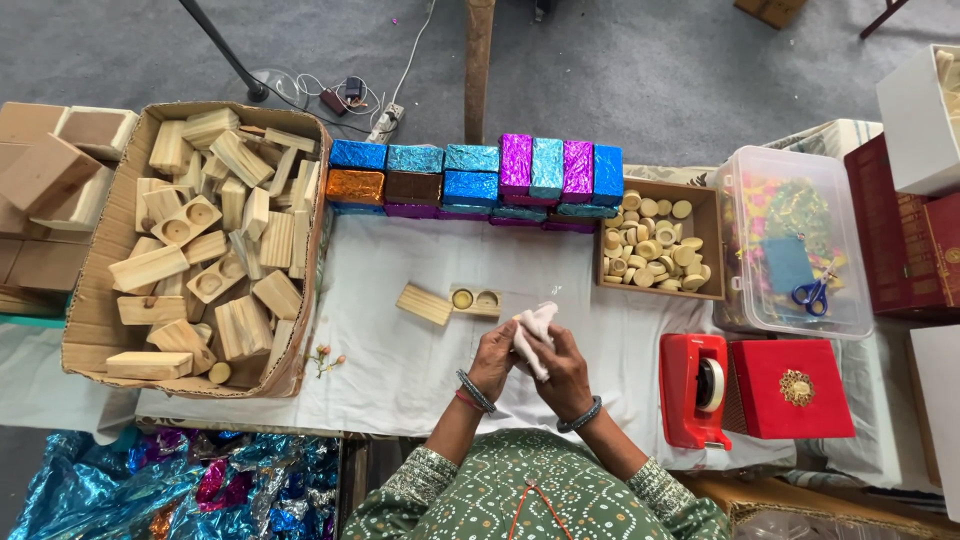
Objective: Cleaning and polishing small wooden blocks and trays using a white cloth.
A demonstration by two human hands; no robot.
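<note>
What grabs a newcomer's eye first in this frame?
Probably the row of shiny foil-wrapped blocks in blue, purple and orange along the table's far edge. Next, the big cardboard box at left, heaped with pale wooden pieces, and the red tape dispenser at right. In the middle, the left hand and right hand hold a white cloth.

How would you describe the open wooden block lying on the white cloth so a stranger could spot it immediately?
Start at the white cloth covering the table, between the cardboard box of wooden blocks and the red tape dispenser. Just above the hands lie two small wooden pieces. The open wooden block is the right one, showing two round hollows; its neighbour, the plain wooden piece, shows none.
</note>
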